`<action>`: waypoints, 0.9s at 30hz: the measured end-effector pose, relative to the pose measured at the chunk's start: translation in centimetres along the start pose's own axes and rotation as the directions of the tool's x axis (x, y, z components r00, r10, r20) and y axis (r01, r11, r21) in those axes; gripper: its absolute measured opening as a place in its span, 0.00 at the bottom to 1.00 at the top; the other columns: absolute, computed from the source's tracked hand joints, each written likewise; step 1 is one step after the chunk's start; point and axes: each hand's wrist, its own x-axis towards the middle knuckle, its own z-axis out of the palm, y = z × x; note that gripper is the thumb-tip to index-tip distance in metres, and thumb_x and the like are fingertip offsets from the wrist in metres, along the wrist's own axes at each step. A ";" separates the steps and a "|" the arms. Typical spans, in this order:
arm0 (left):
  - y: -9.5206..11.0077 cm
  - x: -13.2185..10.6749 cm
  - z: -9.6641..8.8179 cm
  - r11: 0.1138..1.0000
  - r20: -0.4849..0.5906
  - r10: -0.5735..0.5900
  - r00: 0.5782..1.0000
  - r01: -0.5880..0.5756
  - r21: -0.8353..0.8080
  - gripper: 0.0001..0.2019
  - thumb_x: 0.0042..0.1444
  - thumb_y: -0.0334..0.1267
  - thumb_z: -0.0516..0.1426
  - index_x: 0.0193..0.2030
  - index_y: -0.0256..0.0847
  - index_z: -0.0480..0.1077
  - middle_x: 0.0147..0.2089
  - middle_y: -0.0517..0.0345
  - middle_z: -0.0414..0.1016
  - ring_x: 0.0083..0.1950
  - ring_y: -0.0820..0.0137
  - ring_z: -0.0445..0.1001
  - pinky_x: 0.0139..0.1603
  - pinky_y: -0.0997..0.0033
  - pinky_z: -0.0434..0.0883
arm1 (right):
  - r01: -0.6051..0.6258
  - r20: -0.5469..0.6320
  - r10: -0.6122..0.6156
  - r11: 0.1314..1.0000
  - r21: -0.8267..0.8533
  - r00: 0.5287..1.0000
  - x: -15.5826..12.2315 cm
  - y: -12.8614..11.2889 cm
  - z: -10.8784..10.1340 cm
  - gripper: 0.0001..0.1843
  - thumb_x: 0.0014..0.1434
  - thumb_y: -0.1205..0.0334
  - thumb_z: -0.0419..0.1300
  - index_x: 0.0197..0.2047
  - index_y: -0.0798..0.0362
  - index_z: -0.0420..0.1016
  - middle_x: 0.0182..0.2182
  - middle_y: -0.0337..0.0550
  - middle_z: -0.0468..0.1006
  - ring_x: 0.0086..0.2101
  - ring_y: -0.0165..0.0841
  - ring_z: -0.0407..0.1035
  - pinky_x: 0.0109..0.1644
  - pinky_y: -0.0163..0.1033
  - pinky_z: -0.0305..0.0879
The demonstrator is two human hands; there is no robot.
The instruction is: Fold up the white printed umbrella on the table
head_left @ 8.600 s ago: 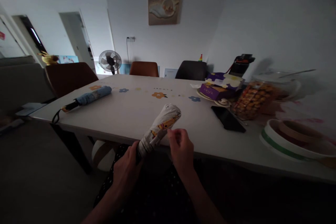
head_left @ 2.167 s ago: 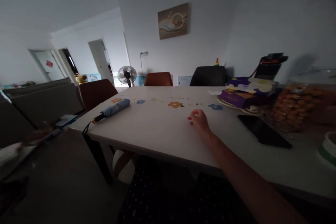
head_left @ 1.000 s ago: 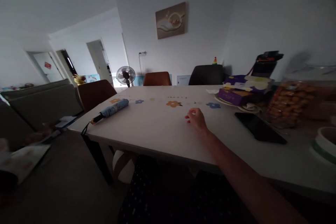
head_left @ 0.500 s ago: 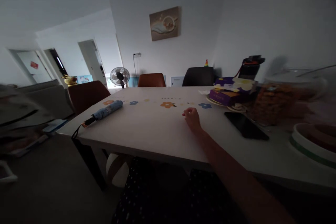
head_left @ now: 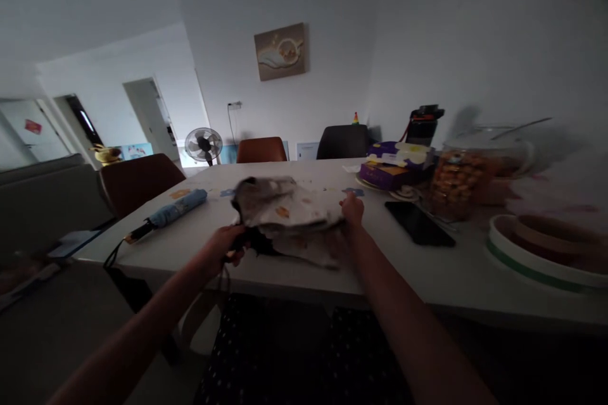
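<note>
A light grey umbrella [head_left: 294, 209] with brown leaf-like prints lies across the table in front of me, its cloth loose and unrolled, blurred by motion. My left hand [head_left: 228, 245] is closed around its dark handle, and a thin strap hangs below the fingers. At the umbrella's far right end, my right hand [head_left: 352, 210] has its fingers curled closed against the cloth; what exactly they pinch is blurred. Left of both hands, a folded blue umbrella [head_left: 178, 207] with a black handle and wrist loop rests near the table's left edge.
On the white table [head_left: 380, 266] a black phone [head_left: 418, 223] lies to the right. Behind it are a purple box [head_left: 387, 175], a jar of brown snacks [head_left: 458, 183] and a dark bottle [head_left: 422, 125]. Stacked bowls [head_left: 517, 259] stand at the right edge. Chairs [head_left: 261, 150] line the far side.
My left hand has come into view with the grey umbrella, now over the table. My right hand, closed above the bare table before, is now at the umbrella's cloth. The view has shifted slightly.
</note>
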 end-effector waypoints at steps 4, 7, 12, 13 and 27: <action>-2.8 4.5 6.0 0.995 -0.112 0.086 0.990 -0.078 0.069 0.09 0.48 0.41 0.52 0.26 0.37 0.65 0.16 0.63 0.64 0.13 0.77 0.59 0.13 0.77 0.54 | 0.001 -0.199 -0.006 1.000 -0.027 0.980 -0.8 -1.8 -0.9 0.16 0.59 0.59 0.41 0.23 0.51 0.59 0.22 0.45 0.67 0.29 0.36 0.65 0.35 0.39 0.60; -3.9 5.8 8.1 0.988 -0.108 0.152 0.982 -0.148 0.043 0.12 0.50 0.43 0.51 0.24 0.37 0.64 0.16 0.61 0.65 0.15 0.76 0.61 0.16 0.77 0.55 | 0.155 -0.223 -0.150 0.988 0.003 0.963 -2.4 -3.1 -0.5 0.13 0.57 0.57 0.46 0.26 0.53 0.63 0.30 0.45 0.71 0.34 0.35 0.65 0.40 0.38 0.61; -4.4 5.2 8.6 0.957 -0.188 0.276 0.943 -0.252 0.143 0.10 0.51 0.41 0.51 0.27 0.37 0.65 0.16 0.63 0.63 0.16 0.76 0.59 0.18 0.77 0.53 | 0.466 -0.069 -0.461 0.878 0.107 0.885 -5.3 -4.1 1.2 0.15 0.55 0.52 0.51 0.39 0.54 0.68 0.39 0.48 0.72 0.40 0.35 0.67 0.43 0.41 0.64; -4.5 5.0 8.6 0.945 -0.210 0.319 0.924 -0.294 0.141 0.09 0.50 0.41 0.53 0.30 0.37 0.67 0.17 0.63 0.64 0.17 0.76 0.60 0.19 0.77 0.54 | 0.536 -0.042 -0.534 0.838 0.102 0.844 -5.7 -4.2 1.4 0.15 0.55 0.52 0.52 0.40 0.53 0.68 0.40 0.48 0.72 0.41 0.36 0.67 0.45 0.42 0.64; -3.2 4.0 5.7 0.551 0.282 0.012 0.959 0.229 -0.803 0.13 0.59 0.42 0.45 0.28 0.37 0.61 0.20 0.63 0.58 0.15 0.82 0.53 0.12 0.84 0.52 | 0.357 -0.127 -0.336 0.910 0.212 0.933 -6.0 -4.5 1.8 0.23 0.58 0.48 0.48 0.50 0.54 0.61 0.48 0.50 0.68 0.48 0.37 0.63 0.50 0.45 0.59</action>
